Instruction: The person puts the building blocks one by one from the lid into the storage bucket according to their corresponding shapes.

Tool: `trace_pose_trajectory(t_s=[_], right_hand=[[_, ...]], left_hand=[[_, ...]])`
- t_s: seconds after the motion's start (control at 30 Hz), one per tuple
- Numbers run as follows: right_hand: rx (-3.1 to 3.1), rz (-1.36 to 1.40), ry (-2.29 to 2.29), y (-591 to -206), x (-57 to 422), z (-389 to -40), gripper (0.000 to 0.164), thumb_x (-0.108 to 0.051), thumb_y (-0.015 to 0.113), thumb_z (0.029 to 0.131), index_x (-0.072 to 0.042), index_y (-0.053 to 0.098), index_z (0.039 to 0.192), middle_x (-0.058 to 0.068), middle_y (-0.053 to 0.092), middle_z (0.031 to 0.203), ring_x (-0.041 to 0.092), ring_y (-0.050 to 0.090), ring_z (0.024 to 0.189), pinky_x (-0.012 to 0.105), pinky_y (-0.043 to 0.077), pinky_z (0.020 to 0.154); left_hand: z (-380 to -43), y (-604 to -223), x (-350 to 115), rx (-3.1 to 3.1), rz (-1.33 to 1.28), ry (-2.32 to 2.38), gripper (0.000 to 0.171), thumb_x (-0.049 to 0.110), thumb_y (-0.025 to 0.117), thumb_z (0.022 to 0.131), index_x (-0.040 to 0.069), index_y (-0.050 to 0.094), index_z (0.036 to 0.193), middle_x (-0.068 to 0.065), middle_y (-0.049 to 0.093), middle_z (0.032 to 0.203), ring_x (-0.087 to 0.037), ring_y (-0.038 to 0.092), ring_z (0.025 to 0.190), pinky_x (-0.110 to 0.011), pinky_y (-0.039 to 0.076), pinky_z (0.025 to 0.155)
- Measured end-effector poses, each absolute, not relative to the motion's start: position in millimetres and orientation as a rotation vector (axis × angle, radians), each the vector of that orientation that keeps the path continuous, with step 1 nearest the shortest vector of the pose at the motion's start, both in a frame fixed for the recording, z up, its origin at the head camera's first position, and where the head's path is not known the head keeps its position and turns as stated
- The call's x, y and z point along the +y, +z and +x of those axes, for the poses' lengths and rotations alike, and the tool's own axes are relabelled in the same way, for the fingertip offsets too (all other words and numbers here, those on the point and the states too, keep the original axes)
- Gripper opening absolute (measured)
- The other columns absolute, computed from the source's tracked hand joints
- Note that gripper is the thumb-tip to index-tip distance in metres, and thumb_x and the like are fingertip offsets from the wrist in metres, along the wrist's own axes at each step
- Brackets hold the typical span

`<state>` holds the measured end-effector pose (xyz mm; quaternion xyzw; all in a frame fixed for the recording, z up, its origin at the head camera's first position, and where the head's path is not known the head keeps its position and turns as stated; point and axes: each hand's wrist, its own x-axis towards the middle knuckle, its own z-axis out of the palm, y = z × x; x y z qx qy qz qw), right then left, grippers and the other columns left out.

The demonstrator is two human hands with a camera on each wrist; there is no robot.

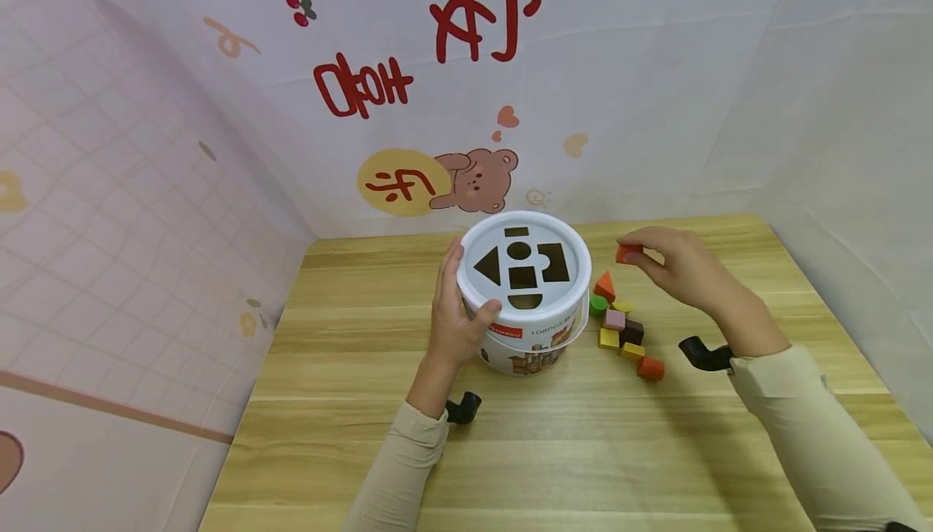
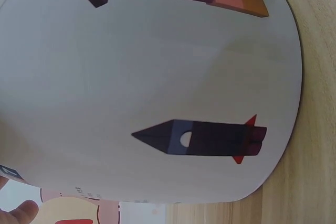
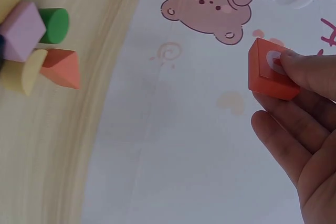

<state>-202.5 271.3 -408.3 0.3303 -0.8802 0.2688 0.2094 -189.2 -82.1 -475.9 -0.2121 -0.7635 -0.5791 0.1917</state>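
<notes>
A white shape-sorter bucket (image 1: 525,346) stands upright on the table, its lid (image 1: 477,289) cut with shaped holes. My left hand (image 1: 453,317) holds the bucket by its left side, thumb over the lid's rim and fingers along the wall; part of a finger shows in the left wrist view. To the right of the bucket, my right hand (image 1: 681,265) pinches a small orange-red block (image 3: 261,72) between thumb and fingers, above the table. The block has a pale round mark beside the thumb. An orange triangular block (image 1: 605,286) lies below that hand, near the bucket.
Several loose blocks lie right of the bucket, among them a green cylinder (image 1: 598,305), a pink block (image 1: 615,320), a dark block (image 1: 632,332) and a red cylinder (image 1: 651,368). A printed cloth wall (image 1: 641,111) rises behind the wooden table (image 1: 350,402).
</notes>
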Motion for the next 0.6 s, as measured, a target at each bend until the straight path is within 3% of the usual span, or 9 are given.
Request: trace_pose_trajectory(t_s=[0.07, 0.2, 0.47, 0.6], right_hand=[[-2.419, 0.944, 0.759, -402.5, 268.7, -205.7, 0.036, 0.015, 0.083, 0.079, 0.002, 0.077, 0.112, 0.006, 0.079, 0.098, 0.028, 0.075, 0.091, 0.010, 0.047, 0.088], [-2.401, 0.968, 0.731, -391.0, 262.2, -211.5, 0.036, 0.015, 0.083, 0.079, 0.001, 0.077, 0.112, 0.006, 0.078, 0.098, 0.027, 0.075, 0.091, 0.011, 0.047, 0.087], [-2.403, 0.977, 0.680, -367.0, 245.5, -220.6, 0.032, 0.012, 0.082, 0.082, 0.003, 0.077, 0.112, 0.009, 0.078, 0.100, 0.030, 0.074, 0.095, 0.042, 0.057, 0.082], [-2.398, 0.999, 0.701, -357.2, 234.2, -226.4, 0.031, 0.012, 0.080, 0.084, 0.002, 0.076, 0.113, 0.010, 0.078, 0.102, 0.030, 0.074, 0.096, 0.048, 0.058, 0.081]], left_hand=[[-189.4, -476.0, -82.0, -2.142, -0.599, -1.630, 0.107, 0.081, 0.059, 0.087, 0.012, 0.032, 0.164, 0.000, 0.026, 0.171, -0.023, 0.035, 0.152, -0.055, 0.036, 0.119], [-189.4, -476.5, -81.8, -2.141, -0.604, -1.636, 0.105, 0.079, 0.060, 0.087, 0.013, 0.032, 0.164, 0.000, 0.026, 0.171, -0.024, 0.035, 0.152, -0.057, 0.036, 0.119], [-189.7, -476.7, -81.9, -2.142, -0.603, -1.633, 0.104, 0.077, 0.061, 0.088, 0.013, 0.032, 0.164, 0.000, 0.026, 0.171, -0.024, 0.036, 0.152, -0.056, 0.037, 0.119], [-191.1, -477.7, -82.2, -2.133, -0.610, -1.635, 0.104, 0.078, 0.061, 0.087, 0.013, 0.033, 0.164, -0.001, 0.027, 0.171, -0.025, 0.037, 0.151, -0.057, 0.037, 0.118]])
